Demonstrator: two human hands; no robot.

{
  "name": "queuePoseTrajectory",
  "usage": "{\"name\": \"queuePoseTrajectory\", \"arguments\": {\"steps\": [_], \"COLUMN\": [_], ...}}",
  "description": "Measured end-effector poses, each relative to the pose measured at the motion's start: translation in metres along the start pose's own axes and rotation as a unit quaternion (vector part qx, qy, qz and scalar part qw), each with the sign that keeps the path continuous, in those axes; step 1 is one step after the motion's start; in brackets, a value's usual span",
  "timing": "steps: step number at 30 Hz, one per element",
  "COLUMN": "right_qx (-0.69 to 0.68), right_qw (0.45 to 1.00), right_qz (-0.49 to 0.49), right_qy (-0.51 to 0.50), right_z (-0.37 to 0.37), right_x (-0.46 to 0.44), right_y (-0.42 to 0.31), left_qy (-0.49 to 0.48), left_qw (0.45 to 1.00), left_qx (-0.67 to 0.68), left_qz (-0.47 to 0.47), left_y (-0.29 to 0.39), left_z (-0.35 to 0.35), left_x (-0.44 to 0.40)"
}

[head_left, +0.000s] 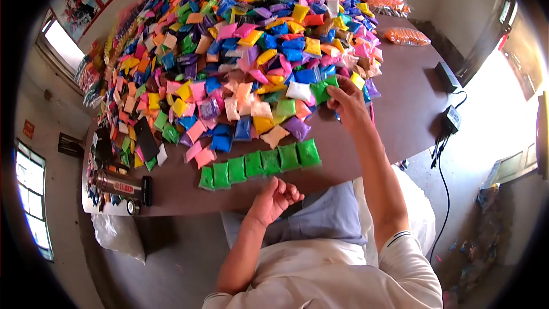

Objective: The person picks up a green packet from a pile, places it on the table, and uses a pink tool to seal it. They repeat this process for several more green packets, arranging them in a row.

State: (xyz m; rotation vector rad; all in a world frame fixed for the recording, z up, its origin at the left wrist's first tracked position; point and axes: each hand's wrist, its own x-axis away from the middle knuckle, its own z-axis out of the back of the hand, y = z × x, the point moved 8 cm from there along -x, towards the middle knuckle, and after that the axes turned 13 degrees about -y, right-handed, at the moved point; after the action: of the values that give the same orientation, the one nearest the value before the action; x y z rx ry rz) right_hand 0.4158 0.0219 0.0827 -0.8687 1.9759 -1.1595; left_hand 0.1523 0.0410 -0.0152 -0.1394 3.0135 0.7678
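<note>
My right hand (347, 102) is closed on a small green packet (323, 89) at the right edge of a large heap of colourful packets (246, 40). The packet is pinched between thumb and fingers. A row of several green packets (253, 164) lies side by side along the near part of the brown table (394, 80). My left hand (277, 199) is loosely curled at the table's front edge, just below that row, and nothing shows in its fingers. A white packet (299, 91) lies beside the green one in my right hand.
A metal flask (121, 186) lies at the table's left front, near a dark phone-like slab (146, 139). Bagged orange packets (407, 36) lie at the back right. A power adapter (450, 119) with cables sits at the right edge. A clear plastic bag (119, 234) hangs below left.
</note>
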Motion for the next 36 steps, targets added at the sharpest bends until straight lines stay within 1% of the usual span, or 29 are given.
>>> {"name": "queuePoseTrajectory", "arguments": {"steps": [1, 2, 3, 5, 8, 11, 12, 14, 16, 18, 19, 21, 23, 26, 27, 32, 34, 36], "right_qx": [-0.047, -0.031, -0.031, -0.026, -0.019, -0.010, -0.011, -0.010, -0.030, -0.051, -0.043, -0.036, -0.039, -0.017, -0.017, -0.075, -0.057, -0.039], "right_qw": [0.999, 0.998, 0.998, 0.995, 0.993, 0.987, 0.986, 0.981, 0.980, 0.978, 0.977, 0.974, 0.980, 0.977, 0.976, 0.983, 0.982, 0.982], "right_qz": [-0.008, -0.043, -0.044, -0.091, -0.111, -0.156, -0.159, -0.161, -0.159, -0.159, -0.170, -0.182, -0.176, -0.186, -0.187, -0.128, -0.134, -0.139], "right_qy": [-0.017, -0.023, -0.024, -0.022, -0.037, -0.042, -0.039, -0.111, -0.116, -0.122, -0.121, -0.126, -0.086, -0.107, -0.108, -0.109, -0.117, -0.125], "right_z": [-0.010, -0.010, -0.013, -0.021, -0.037, -0.049, -0.050, -0.063, -0.071, -0.077, -0.078, -0.085, -0.087, -0.093, -0.094, -0.103, -0.105, -0.109], "right_x": [0.015, 0.030, 0.047, 0.079, 0.112, 0.136, 0.143, 0.153, 0.161, 0.169, 0.173, 0.181, 0.189, 0.203, 0.206, 0.214, 0.217, 0.217], "right_y": [0.003, 0.014, 0.020, 0.033, 0.046, 0.050, 0.050, 0.051, 0.051, 0.055, 0.058, 0.062, 0.062, 0.080, 0.085, 0.079, 0.068, 0.064], "left_qy": [0.003, 0.014, 0.022, 0.023, 0.050, 0.073, 0.070, 0.067, 0.068, 0.094, 0.097, 0.130, 0.147, 0.164, 0.164, 0.161, 0.158, 0.101], "left_qw": [1.000, 1.000, 0.998, 0.997, 0.987, 0.988, 0.988, 0.987, 0.985, 0.977, 0.977, 0.961, 0.955, 0.942, 0.935, 0.934, 0.931, 0.929], "left_qx": [0.004, -0.027, -0.059, -0.070, -0.155, -0.133, -0.136, -0.149, -0.161, -0.192, -0.190, -0.242, -0.255, -0.291, -0.312, -0.312, -0.321, -0.344], "left_qz": [-0.002, -0.007, -0.013, -0.019, -0.003, 0.003, 0.011, 0.014, 0.015, 0.006, 0.005, -0.012, -0.026, -0.043, -0.049, -0.065, -0.073, -0.092], "left_y": [-0.001, 0.000, 0.001, -0.002, -0.012, -0.024, -0.031, -0.042, -0.051, -0.057, -0.060, -0.059, -0.059, -0.060, -0.061, -0.066, -0.065, -0.065], "left_z": [-0.002, -0.003, -0.004, -0.005, -0.005, -0.021, -0.022, -0.026, -0.025, -0.017, -0.014, -0.007, -0.006, -0.004, -0.004, -0.013, -0.017, -0.027], "left_x": [0.001, 0.001, 0.002, 0.001, 0.000, -0.002, -0.003, -0.001, 0.001, 0.006, 0.009, 0.016, 0.019, 0.027, 0.029, 0.039, 0.041, 0.039]}}
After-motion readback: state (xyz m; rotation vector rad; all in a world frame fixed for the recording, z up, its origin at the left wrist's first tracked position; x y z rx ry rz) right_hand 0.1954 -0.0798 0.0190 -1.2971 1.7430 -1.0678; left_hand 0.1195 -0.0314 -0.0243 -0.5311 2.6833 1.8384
